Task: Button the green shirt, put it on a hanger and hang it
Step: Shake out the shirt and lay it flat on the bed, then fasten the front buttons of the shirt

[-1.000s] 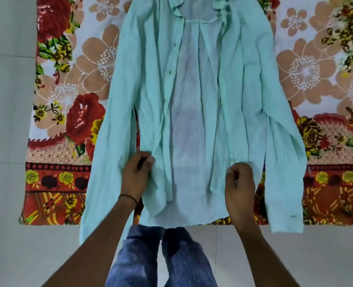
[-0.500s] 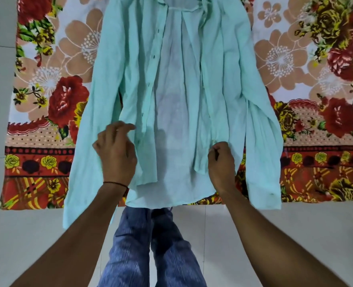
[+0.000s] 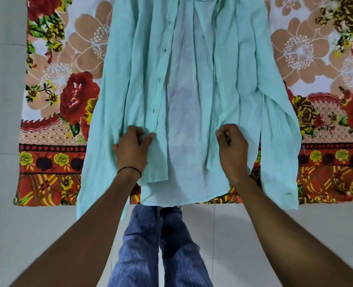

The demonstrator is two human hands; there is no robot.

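The pale green shirt lies face up and unbuttoned on a flowered sheet, its two front panels spread apart so the lighter inside shows down the middle. My left hand presses on the lower part of the left panel beside the buttonhole strip, fingers curled onto the cloth. My right hand pinches the lower inner edge of the right panel. Both sleeves run down along the shirt's sides. The collar is cut off at the top edge. No hanger is in view.
The flowered sheet in red, orange and cream covers the pale tiled floor. My legs in blue jeans stand just below the shirt's hem.
My left hand has let go of the left panel's edge, moved outward and then settled back onto the panel. My right hand has kept its pinch on the right panel. The view has shifted slightly.
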